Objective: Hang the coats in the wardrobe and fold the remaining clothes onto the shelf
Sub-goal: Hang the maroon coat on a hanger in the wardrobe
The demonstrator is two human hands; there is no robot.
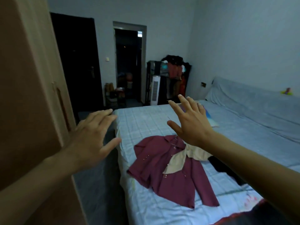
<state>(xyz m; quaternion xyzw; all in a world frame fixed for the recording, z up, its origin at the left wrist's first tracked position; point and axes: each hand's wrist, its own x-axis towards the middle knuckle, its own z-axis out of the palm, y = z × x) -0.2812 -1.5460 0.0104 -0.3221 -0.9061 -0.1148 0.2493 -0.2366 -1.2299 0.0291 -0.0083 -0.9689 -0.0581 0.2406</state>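
Left hand [90,137]: fingers spread, holding nothing, in the air at centre left of the frame, in front of the wardrobe's edge and the bed's near corner.
Right hand [190,122]: fingers fanned wide, empty, raised over the bed at frame centre, just above the jacket's collar in the picture.
Jacket [170,176]: maroon, buttoned, lying flat and spread out on the bed at lower centre, one sleeve close to the bed's left edge.
Beige garment [194,151]: lies across the jacket's upper right part, touching it.
Black garment [222,166]: on the bed just right of the beige one, partly hidden by the right forearm.
Bed [146,124]: pale blue checked sheet, filling the centre and right of the frame; its left edge drops to the floor.
Floor [97,184]: a narrow dark strip between bed and wardrobe, running up the frame toward the doors.
Wardrobe [29,95]: tan, doors closed, filling the left side.
Room: a dark door [76,62] and an open doorway [128,62] at upper centre; a clothes rack [173,70] in the far corner.
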